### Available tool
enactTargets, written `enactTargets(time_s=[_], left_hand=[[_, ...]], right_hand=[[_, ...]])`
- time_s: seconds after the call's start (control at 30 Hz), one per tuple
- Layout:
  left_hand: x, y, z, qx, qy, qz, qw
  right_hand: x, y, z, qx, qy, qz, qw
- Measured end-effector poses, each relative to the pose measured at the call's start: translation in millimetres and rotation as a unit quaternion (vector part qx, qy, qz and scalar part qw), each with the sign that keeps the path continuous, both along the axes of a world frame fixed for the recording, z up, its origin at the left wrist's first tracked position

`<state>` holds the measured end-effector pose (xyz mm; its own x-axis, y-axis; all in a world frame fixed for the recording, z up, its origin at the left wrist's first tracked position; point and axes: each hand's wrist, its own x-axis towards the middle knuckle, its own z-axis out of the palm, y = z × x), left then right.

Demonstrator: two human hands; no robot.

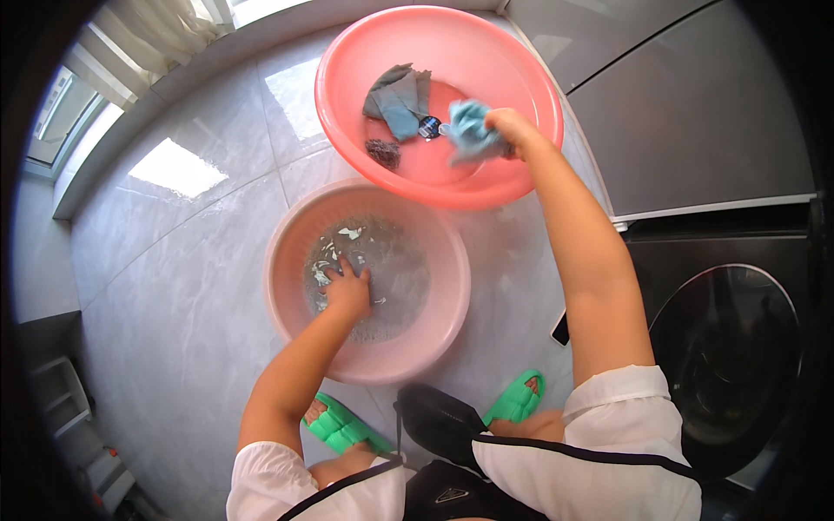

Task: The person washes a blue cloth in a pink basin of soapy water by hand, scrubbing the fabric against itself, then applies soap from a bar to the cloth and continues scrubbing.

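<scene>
From my remote seat, nearest the body, I see the green slippers (340,425) on the tiled floor (200,286); just beyond them stands the pale pink basin (445,300), with cloudy, bubbly water (400,269) in it, and there the left hand (349,291) has its fingers spread at the water, gripping nothing that I can see; farther out, the right hand (510,132) has its fingers closed around the blue cloth (470,130), holding it bunched over the larger coral basin (512,65), right of its middle; I judge this cloth light and limp, soft enough to crush without harm, though if soaked it would weigh more, drip and slide through a loose pinch; I'd take a full fistful at the gathered part, or a fold by the edge to spread it; it is blurred, so I cannot tell how wet it is; to its left inside that basin lie the grey cloth (401,95), likely just as floppy and best lifted by a corner, and a dark crumpled bundle (382,154).
</scene>
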<state>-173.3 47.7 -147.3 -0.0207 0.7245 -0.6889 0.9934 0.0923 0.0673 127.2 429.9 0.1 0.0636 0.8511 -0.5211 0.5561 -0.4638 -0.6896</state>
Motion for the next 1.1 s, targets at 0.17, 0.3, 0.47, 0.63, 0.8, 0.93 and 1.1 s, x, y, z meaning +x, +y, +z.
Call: enactTargets(time_s=[0.17,0.3,0.47,0.63,0.8,0.93,1.1], left_hand=[[-58,20,-37,0.056,-0.025,0.018,0.998],[-76,38,-45,0.053,-0.064,0.01,0.996],[-119,55,-45,0.043,-0.065,0.004,0.997],[-106,82,-44,0.057,-0.114,-0.005,0.992],[-152,43,-49,0.078,-0.078,0.007,0.994],[-132,21,-18,0.045,-0.081,-0.01,0.996],[-109,-25,18,0.025,-0.071,-0.027,0.997]], right_hand=[[-152,68,-81,0.052,-0.13,0.263,0.955],[-236,76,-129,0.081,-0.229,0.383,0.891],[-303,85,-185,0.025,-0.303,0.416,0.857],[-250,152,-214,0.075,-0.269,0.346,0.896],[-277,136,-129,0.0,0.258,0.055,0.965],[-235,84,-19,0.001,0.438,-0.092,0.894],[-192,-12,149,0.046,0.566,-0.098,0.817]])
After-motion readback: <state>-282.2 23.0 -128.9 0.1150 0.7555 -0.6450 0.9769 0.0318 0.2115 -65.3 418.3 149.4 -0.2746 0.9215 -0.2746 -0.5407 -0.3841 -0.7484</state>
